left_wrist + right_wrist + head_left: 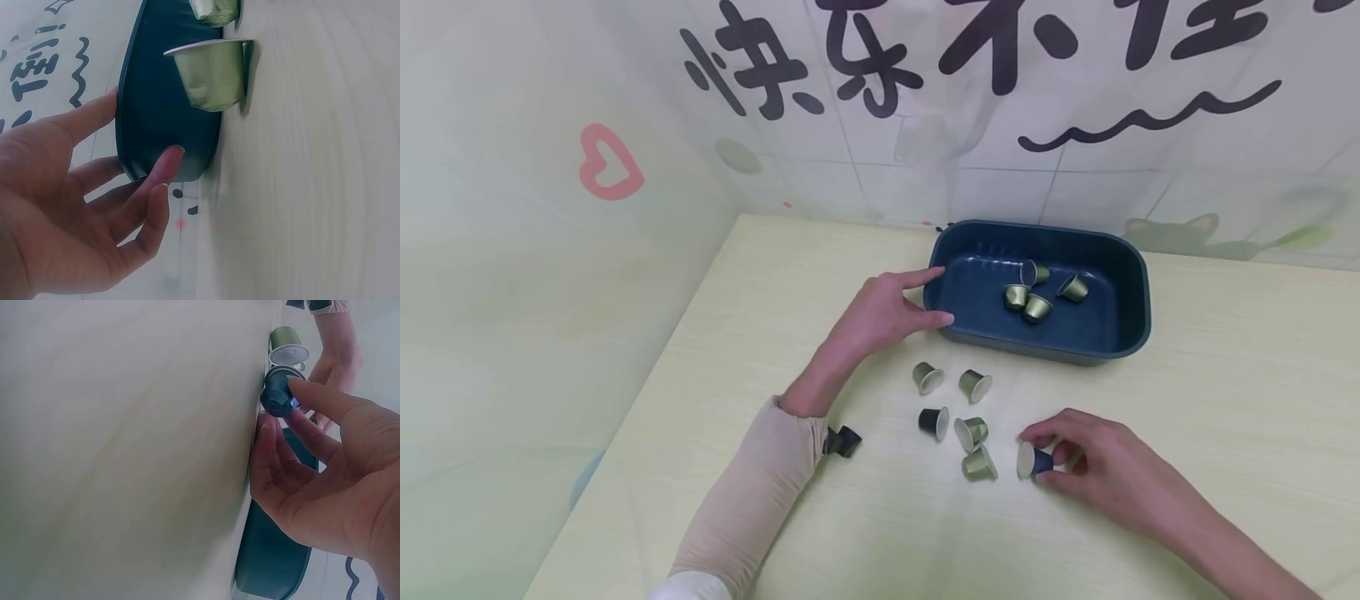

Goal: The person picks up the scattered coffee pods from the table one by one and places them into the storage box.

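Observation:
My right hand pinches a dark blue coffee capsule low over the table, its pale lid facing left. In the right wrist view the thumb lies on the side of the blue capsule, fingers on the other side. My left hand rests with fingers spread at the left end of a blue rectangular basin, thumb and index finger at its rim. Between the hands, several green capsules and a black capsule lie on the table. Inside the basin are several green-gold capsules.
The pale wooden table meets a wall covering with large dark characters, right behind the basin. A small black object lies beside the left sleeve.

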`<state>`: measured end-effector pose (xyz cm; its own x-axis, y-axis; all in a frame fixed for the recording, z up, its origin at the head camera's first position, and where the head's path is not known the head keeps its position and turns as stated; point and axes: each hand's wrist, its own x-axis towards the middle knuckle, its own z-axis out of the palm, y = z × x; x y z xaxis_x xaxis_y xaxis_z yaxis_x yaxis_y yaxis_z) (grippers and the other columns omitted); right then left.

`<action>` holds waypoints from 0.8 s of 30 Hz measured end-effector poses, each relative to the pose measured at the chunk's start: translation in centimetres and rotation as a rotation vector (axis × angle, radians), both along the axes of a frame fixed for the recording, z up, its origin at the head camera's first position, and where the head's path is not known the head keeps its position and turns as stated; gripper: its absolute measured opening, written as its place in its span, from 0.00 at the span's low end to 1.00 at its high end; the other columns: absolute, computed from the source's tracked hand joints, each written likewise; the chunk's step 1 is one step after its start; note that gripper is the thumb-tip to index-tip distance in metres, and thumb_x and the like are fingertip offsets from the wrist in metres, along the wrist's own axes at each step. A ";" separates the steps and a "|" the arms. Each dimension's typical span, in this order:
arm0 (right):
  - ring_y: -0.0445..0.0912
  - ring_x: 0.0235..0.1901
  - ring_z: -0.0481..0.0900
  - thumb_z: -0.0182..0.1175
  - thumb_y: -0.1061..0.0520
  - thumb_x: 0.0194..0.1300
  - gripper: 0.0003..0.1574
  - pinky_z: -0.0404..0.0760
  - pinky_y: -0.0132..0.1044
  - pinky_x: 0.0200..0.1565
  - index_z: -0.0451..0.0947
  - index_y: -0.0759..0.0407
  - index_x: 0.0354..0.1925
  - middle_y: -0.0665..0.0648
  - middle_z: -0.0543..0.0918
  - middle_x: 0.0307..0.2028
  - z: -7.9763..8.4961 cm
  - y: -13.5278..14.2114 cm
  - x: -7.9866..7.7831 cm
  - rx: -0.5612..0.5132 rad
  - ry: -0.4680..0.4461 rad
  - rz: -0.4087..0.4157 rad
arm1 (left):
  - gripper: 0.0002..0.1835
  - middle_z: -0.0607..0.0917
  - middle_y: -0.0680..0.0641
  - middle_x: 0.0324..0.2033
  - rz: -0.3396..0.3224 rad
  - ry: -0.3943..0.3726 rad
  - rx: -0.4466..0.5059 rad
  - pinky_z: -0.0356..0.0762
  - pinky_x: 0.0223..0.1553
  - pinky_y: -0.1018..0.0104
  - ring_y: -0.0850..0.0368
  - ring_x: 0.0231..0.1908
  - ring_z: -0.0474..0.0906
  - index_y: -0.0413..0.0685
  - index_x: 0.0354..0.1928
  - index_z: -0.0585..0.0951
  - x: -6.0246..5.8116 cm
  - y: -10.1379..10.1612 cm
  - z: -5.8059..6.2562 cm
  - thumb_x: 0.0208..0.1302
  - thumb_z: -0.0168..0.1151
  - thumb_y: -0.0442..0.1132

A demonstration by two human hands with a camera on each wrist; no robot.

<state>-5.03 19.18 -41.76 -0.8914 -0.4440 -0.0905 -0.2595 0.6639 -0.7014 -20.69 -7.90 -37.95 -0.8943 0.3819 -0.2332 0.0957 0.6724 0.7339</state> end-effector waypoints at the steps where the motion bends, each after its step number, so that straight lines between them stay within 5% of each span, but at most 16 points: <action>1: 0.33 0.32 0.75 0.77 0.63 0.50 0.28 0.79 0.29 0.36 0.83 0.47 0.50 0.39 0.80 0.38 0.0 0.0 0.0 -0.001 0.006 0.004 | 0.39 0.89 0.53 0.30 0.000 0.001 0.001 0.61 0.22 0.63 0.55 0.31 0.86 0.59 0.72 0.69 0.0 0.0 0.0 0.60 0.72 0.50; 15: 0.33 0.32 0.73 0.77 0.60 0.50 0.25 0.77 0.29 0.35 0.85 0.44 0.47 0.35 0.77 0.32 -0.1 -0.3 0.2 0.013 0.072 -0.021 | 0.38 0.90 0.51 0.30 0.003 0.000 0.010 0.60 0.21 0.63 0.51 0.27 0.85 0.60 0.72 0.69 0.1 -0.1 -0.1 0.60 0.72 0.50; 19: 0.33 0.32 0.74 0.77 0.61 0.50 0.25 0.78 0.29 0.35 0.85 0.44 0.47 0.35 0.77 0.32 0.0 -0.4 0.3 -0.001 0.116 -0.048 | 0.38 0.87 0.48 0.24 -0.001 0.013 -0.001 0.58 0.19 0.65 0.56 0.17 0.74 0.61 0.72 0.69 0.1 -0.1 -0.1 0.60 0.72 0.51; 24: 0.31 0.33 0.79 0.77 0.64 0.49 0.26 0.82 0.30 0.37 0.85 0.48 0.46 0.38 0.82 0.36 0.0 -0.3 0.3 -0.066 0.127 -0.079 | 0.38 0.72 0.49 0.10 0.002 0.030 -0.017 0.56 0.17 0.66 0.59 0.11 0.59 0.61 0.72 0.70 0.0 0.0 -0.1 0.60 0.72 0.51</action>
<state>-4.78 18.89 -41.78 -0.9262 -0.3735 0.0520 -0.2975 0.6391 -0.7092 -20.66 -7.91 -38.03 -0.9019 0.3760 -0.2127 0.1162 0.6853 0.7189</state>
